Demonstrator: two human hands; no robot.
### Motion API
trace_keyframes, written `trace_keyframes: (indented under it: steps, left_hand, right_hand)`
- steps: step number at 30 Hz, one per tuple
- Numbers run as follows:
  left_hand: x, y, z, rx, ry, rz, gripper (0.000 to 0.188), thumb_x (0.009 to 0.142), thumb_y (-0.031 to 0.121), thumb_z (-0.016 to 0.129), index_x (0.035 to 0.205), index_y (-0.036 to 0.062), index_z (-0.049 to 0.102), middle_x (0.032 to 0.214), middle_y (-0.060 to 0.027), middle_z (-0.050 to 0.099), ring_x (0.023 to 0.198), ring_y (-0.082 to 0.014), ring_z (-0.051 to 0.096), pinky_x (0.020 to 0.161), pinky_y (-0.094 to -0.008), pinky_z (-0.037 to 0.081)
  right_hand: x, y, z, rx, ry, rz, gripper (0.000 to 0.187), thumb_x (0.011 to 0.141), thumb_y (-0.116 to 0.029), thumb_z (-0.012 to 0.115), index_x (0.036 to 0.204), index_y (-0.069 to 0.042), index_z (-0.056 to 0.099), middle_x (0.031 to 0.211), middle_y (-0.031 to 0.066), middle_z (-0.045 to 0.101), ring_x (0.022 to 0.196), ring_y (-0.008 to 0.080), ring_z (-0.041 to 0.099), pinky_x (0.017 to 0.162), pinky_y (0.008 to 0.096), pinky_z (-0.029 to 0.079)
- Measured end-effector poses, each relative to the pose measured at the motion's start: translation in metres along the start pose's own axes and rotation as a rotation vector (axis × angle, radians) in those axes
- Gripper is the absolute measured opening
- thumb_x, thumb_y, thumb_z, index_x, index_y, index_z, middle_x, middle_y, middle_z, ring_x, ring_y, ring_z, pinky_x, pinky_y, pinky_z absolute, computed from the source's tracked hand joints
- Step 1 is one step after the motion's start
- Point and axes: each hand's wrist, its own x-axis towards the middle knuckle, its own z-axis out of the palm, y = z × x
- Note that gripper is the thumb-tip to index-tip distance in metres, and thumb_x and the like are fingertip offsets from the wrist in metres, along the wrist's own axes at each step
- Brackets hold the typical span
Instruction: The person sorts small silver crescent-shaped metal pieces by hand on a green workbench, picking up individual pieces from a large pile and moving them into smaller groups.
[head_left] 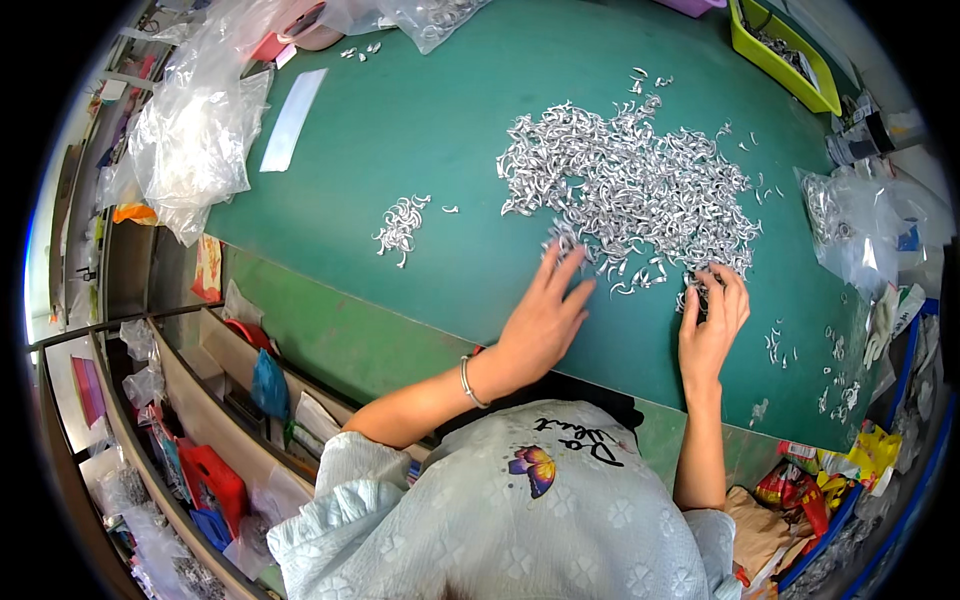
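A wide pile of small silvery curved metal pieces (pixel 640 180) is spread over the green tabletop (pixel 400 120). At its near edge my left hand (pixel 545 320) reaches in, fingers apart, the fingertips slightly blurred against several pieces. My right hand (pixel 713 325) bends its fingers over the pile's near right edge. Pieces show in the gap between its thumb and fingers, which stay apart; whether any are gripped I cannot tell. Left of my left hand lies a small separate heap of the same pieces (pixel 402 228).
Clear plastic bags (pixel 190 140) and a pale flat strip (pixel 294 120) are at the left. A yellow-green bin (pixel 785 60) holds parts at the far right. A bag of parts (pixel 865 225) sits by the right edge, with loose pieces (pixel 845 395) nearer me. Open drawers (pixel 230 400) stand lower left.
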Motion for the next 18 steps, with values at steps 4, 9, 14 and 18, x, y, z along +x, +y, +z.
trace_keyframes:
  steps: [4,9,14,18]
  left_hand:
    - [-0.010,0.014,0.004,-0.195,-0.018,0.054,0.035,0.085,-0.001,0.066,0.119,0.0022,0.061,0.143,-0.0200,0.043,0.135,-0.0439,0.040,0.109,-0.0479,0.040]
    - [-0.026,0.011,-0.013,-0.255,0.103,0.063,0.033,0.080,-0.009,0.066,0.111,0.0010,0.064,0.127,-0.0177,0.056,0.117,-0.0381,0.054,0.098,-0.0451,0.046]
    - [-0.066,0.003,-0.023,-0.503,0.215,0.181,0.030,0.073,-0.019,0.057,0.096,-0.0021,0.068,0.099,-0.0151,0.065,0.088,-0.0297,0.063,0.078,-0.0386,0.052]
    - [-0.136,-0.024,-0.004,-0.671,0.095,0.036,0.020,0.079,-0.013,0.061,0.095,-0.0038,0.068,0.093,-0.0167,0.064,0.082,-0.0293,0.064,0.071,-0.0354,0.052]
  right_hand:
    - [-0.004,-0.024,-0.011,0.281,-0.152,-0.008,0.019,0.084,-0.002,0.068,0.103,-0.002,0.066,0.105,0.0132,0.060,0.099,0.0316,0.055,0.088,0.0409,0.042]
    - [-0.026,-0.042,-0.059,0.873,-0.732,0.101,0.006,0.082,0.000,0.070,0.087,0.001,0.068,0.082,0.0113,0.067,0.076,0.0270,0.062,0.069,0.0346,0.049]
    - [-0.109,0.013,-0.085,0.702,-1.251,0.541,0.004,0.083,-0.003,0.069,0.086,-0.002,0.071,0.080,0.0104,0.070,0.072,0.0216,0.066,0.066,0.0310,0.050]
    - [-0.268,0.076,-0.071,-0.063,-1.271,0.489,0.046,0.081,-0.011,0.069,0.125,-0.002,0.056,0.098,0.0192,0.070,0.089,0.0346,0.068,0.077,0.0420,0.054]
